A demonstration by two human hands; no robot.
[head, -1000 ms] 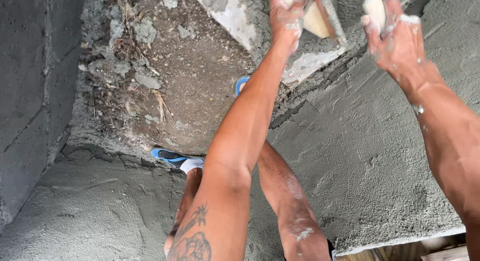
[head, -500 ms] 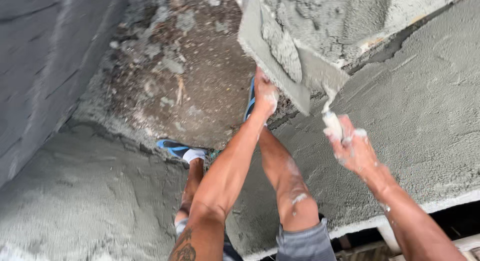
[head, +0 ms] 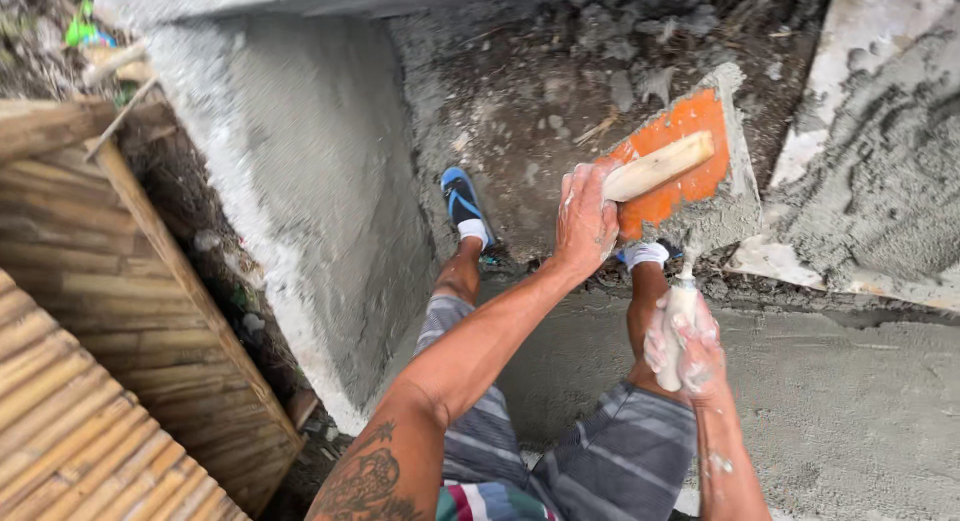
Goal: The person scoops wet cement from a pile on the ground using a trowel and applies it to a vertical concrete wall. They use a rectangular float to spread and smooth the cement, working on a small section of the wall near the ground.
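Note:
My left hand point(head: 585, 219) grips the pale wooden handle point(head: 660, 165) of an orange plastering float point(head: 680, 171) that carries wet grey mortar along its far edge point(head: 735, 196). My right hand point(head: 690, 346), smeared with mortar, is closed around the pale handle of a trowel point(head: 680, 316) just below the float; its blade is hidden. Both hands are held over my legs in striped shorts point(head: 590, 451). My feet, in blue sandals point(head: 462, 203) and white socks, stand on rubble-strewn ground.
A freshly plastered grey wall point(head: 320, 201) rises at the left. A mortar board heaped with wet mix point(head: 880, 171) lies at the right. Smoothed cement point(head: 850, 411) fills the lower right. Bamboo panelling point(head: 90, 331) stands at the far left.
The view has swung down and round. The float, earlier raised with its grey mortar face showing, is now lower with its orange back and handle towards me. My right hand has come in beneath it.

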